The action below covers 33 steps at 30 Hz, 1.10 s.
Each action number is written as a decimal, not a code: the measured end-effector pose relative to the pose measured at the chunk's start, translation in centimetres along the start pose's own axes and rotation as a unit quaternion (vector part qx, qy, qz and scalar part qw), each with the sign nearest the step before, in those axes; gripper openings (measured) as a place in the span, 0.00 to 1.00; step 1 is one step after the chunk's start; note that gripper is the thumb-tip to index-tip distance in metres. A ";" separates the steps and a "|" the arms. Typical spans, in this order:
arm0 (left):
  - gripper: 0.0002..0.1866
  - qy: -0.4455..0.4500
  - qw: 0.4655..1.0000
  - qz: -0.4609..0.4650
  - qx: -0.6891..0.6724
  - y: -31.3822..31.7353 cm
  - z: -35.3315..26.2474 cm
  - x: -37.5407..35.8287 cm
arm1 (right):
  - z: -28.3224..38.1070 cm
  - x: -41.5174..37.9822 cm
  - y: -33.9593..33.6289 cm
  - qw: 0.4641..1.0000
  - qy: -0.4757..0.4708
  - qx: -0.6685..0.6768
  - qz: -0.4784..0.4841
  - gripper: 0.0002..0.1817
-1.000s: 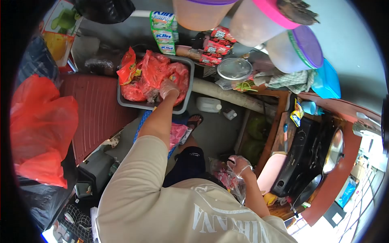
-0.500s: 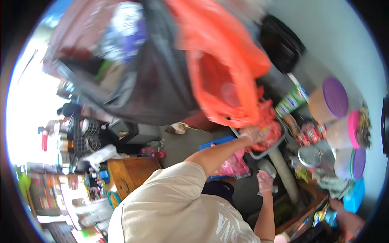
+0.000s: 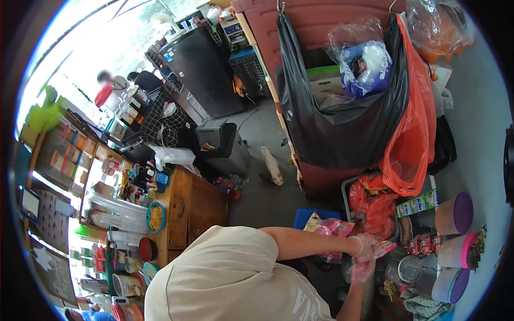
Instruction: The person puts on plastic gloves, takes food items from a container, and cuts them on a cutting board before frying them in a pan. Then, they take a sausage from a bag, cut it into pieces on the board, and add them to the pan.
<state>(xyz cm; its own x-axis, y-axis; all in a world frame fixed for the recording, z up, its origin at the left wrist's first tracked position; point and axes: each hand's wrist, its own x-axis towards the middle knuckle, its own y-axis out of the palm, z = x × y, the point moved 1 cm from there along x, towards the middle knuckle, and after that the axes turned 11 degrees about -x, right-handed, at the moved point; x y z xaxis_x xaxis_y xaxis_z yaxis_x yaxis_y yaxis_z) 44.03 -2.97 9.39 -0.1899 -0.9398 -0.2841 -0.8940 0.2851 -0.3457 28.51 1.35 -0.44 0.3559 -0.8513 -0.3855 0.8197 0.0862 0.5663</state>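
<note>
My left hand [image 3: 368,246], in a clear plastic glove, is closed on a small red-and-yellow item [image 3: 386,246] just past the grey bin's near edge. Right beside and below it is my right hand [image 3: 362,269], also gloved; its fingers are blurred and partly hidden against the left hand. A grey bin [image 3: 347,199] holds a crumpled red plastic bag [image 3: 377,214]. Left of the hands, a pink package [image 3: 336,228] lies by a blue basket [image 3: 303,216].
Black [image 3: 342,134] and red [image 3: 409,144] bags hang above the bin. Lidded tubs [image 3: 452,214] stand at right, near a green box [image 3: 417,203]. A small light-coloured animal [image 3: 272,166] is on the floor. A wooden cabinet [image 3: 195,208] stands left; people are farther back.
The view has turned and pulled back from the hanging bags. My left hand has left the red bag in the bin and now holds a small item, with my right hand close against it.
</note>
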 end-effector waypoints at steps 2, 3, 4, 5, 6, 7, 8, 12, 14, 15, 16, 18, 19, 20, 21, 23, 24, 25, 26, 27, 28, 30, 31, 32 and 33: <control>0.20 0.056 0.998 0.036 0.007 1.0 0.1 -0.8 | 0.6 -2.9 -2.2 0.999 0.018 -0.004 -0.047 0.25; 0.19 0.108 0.991 0.074 0.012 0.9 -0.8 -1.7 | 1.1 -4.3 -3.7 1.000 0.022 -0.005 -0.021 0.24; 0.16 0.108 0.993 0.034 -0.031 1.0 -2.0 -2.9 | 1.5 -5.3 -4.9 1.000 0.025 -0.006 0.003 0.23; 0.16 0.115 0.992 0.040 -0.029 1.6 -2.5 -3.0 | 2.7 -7.0 -4.1 1.000 0.017 -0.006 -0.001 0.23; 0.15 0.134 0.987 0.036 -0.075 2.6 -2.8 -3.0 | 4.4 -9.4 -2.2 0.999 -0.007 -0.035 -0.038 0.25; 0.14 0.153 0.980 0.036 -0.125 3.8 -3.2 -2.7 | 5.6 -11.3 -1.4 0.994 -0.031 -0.065 -0.079 0.26; 0.14 0.155 0.977 0.051 -0.141 5.7 -4.0 -2.3 | 6.4 -13.2 -2.7 0.992 -0.032 -0.073 -0.099 0.26; 0.12 0.312 0.941 0.134 0.002 7.0 -7.7 -3.3 | 7.5 -17.5 -3.8 0.993 -0.054 -0.084 -0.065 0.32; 0.13 0.277 0.950 0.143 -0.010 6.5 -11.5 -5.3 | 10.6 -20.9 0.9 0.993 -0.082 -0.084 -0.029 0.37; 0.13 0.289 0.946 0.144 -0.008 6.8 -12.0 -5.4 | 11.1 -21.3 1.7 0.991 -0.093 -0.089 -0.031 0.37; 0.12 0.271 0.960 0.071 -0.011 7.0 -11.7 -5.5 | 11.5 -21.8 2.1 0.989 -0.090 -0.102 -0.058 0.37; 0.11 0.211 0.969 -0.107 -0.070 5.7 -14.0 -8.6 | 11.8 -22.5 2.0 0.985 -0.091 -0.121 -0.085 0.37; 0.11 0.216 0.968 -0.111 -0.069 5.3 -14.8 -10.2 | 11.5 -22.1 1.8 0.977 -0.093 -0.140 -0.134 0.37; 0.10 0.336 0.937 -0.088 -0.028 5.1 -15.6 -11.6 | 11.2 -21.8 1.8 0.966 -0.093 -0.157 -0.183 0.37; 0.10 0.449 0.891 -0.064 0.017 4.6 -16.5 -13.5 | 10.7 -21.6 1.9 0.967 -0.097 -0.158 -0.177 0.37; 0.11 0.403 0.899 0.072 0.156 4.0 -18.5 -17.0 | 9.8 -21.7 2.0 0.969 -0.191 -0.098 -0.124 0.36; 0.13 0.351 0.916 0.068 0.181 4.2 -19.2 -18.5 | 9.5 -22.0 2.4 0.968 -0.193 -0.100 -0.123 0.36; 0.15 0.326 0.923 0.068 0.192 4.4 -19.4 -19.1 | 9.2 -22.4 2.9 0.958 -0.230 -0.121 -0.120 0.35; 0.16 0.300 0.930 0.068 0.204 4.5 -19.5 -19.8 | 8.9 -23.0 3.7 0.946 -0.268 -0.140 -0.118 0.34; 0.19 0.218 0.961 0.088 0.143 4.2 -19.4 -19.6 | 8.9 -23.8 4.7 0.945 -0.270 -0.138 -0.125 0.34; 0.22 0.135 0.981 0.109 0.084 4.4 -19.2 -19.4 | 9.0 -24.4 5.7 0.949 -0.244 -0.140 -0.144 0.33; 0.22 0.193 0.975 0.067 0.085 5.4 -18.5 -19.2 | 8.8 -25.8 6.3 0.945 -0.238 -0.147 -0.167 0.32; 0.22 0.239 0.968 0.017 0.078 6.4 -18.0 -19.6 | 8.4 -26.9 6.0 0.944 -0.236 -0.146 -0.180 0.32; 0.20 0.240 0.969 0.026 0.050 6.8 -17.9 -19.7 | 8.5 -26.9 6.1 0.941 -0.251 -0.142 -0.175 0.32; 0.20 0.244 0.968 0.035 0.052 7.3 -18.0 -19.8 | 8.4 -27.3 6.2 0.939 -0.265 -0.138 -0.173 0.31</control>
<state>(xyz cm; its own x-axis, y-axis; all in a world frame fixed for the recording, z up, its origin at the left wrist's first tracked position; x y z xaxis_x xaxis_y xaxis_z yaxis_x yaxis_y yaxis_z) 34.01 14.32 28.58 -0.4408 -0.8870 0.1375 -0.8313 0.3456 -0.4354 20.09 20.76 19.70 -0.1654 -0.9847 -0.0542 0.9564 -0.1736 0.2351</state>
